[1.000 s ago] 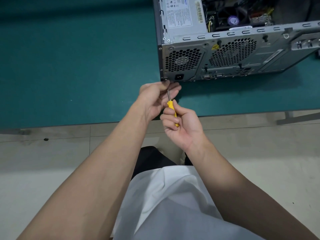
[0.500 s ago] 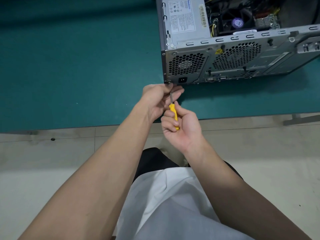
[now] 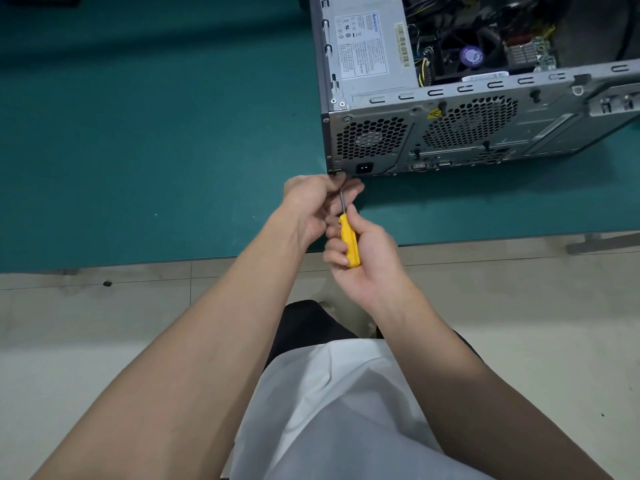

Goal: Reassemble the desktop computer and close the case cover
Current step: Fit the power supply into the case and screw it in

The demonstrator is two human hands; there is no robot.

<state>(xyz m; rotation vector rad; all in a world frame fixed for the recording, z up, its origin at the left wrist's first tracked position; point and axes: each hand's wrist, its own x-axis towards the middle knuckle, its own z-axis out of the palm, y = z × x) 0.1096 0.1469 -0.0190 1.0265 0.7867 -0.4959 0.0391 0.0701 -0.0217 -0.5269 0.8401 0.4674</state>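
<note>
1. My right hand (image 3: pixel 367 261) is turned palm up, just past the near edge of the green table (image 3: pixel 138 150). Its fingers curl round the yellow handle of the screwdriver (image 3: pixel 349 244) and grip it.
2. My left hand (image 3: pixel 311 206) is a bit farther away and to the left. Its fingertips pinch the thin metal shaft close to the tip. The tip is hidden, so I cannot tell if a screw is there.
3. The computer case (image 3: pixel 450 140) lies on the table, far and right of my hands. Its top side is open and shows wires and parts.
4. The silver power box (image 3: pixel 381 81) inside has a white label (image 3: pixel 360 46) with a blue word on top. The letters are too small to read. A yellow sticker (image 3: pixel 434 114) with a triangle sits on the back panel.
5. The screwdriver points at the near left bottom corner of the case, just left of the black power socket (image 3: pixel 364 168). My left fingers are right at that corner.
</note>
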